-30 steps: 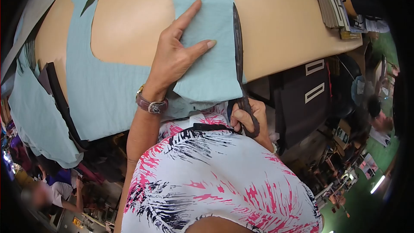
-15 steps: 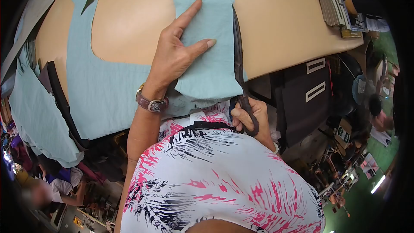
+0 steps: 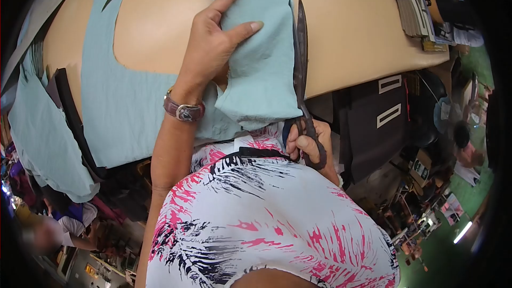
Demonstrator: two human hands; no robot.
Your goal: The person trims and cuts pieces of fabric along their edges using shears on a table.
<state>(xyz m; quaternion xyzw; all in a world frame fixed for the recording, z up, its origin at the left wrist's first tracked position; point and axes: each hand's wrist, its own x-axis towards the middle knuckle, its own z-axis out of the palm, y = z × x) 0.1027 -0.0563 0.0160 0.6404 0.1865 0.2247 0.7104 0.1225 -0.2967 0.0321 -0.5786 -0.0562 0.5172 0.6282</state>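
The left hand (image 3: 205, 53) rested on the pale blue cloth (image 3: 261, 69), thumb and forefinger apart. At the near edge of the table (image 3: 160, 21), the right hand (image 3: 326, 137) was closed around the handles of the scissors (image 3: 302, 48). A blade stood beside the cloth's right edge, seemingly parted for cutting; a curved blue piece (image 3: 128, 106) lay left.

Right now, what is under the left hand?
The thumb and index fingertip of the left hand lie on light blue cloth, with the tan table beyond its edges. What the palm covers, and whatever is beneath the cloth, cannot be seen.
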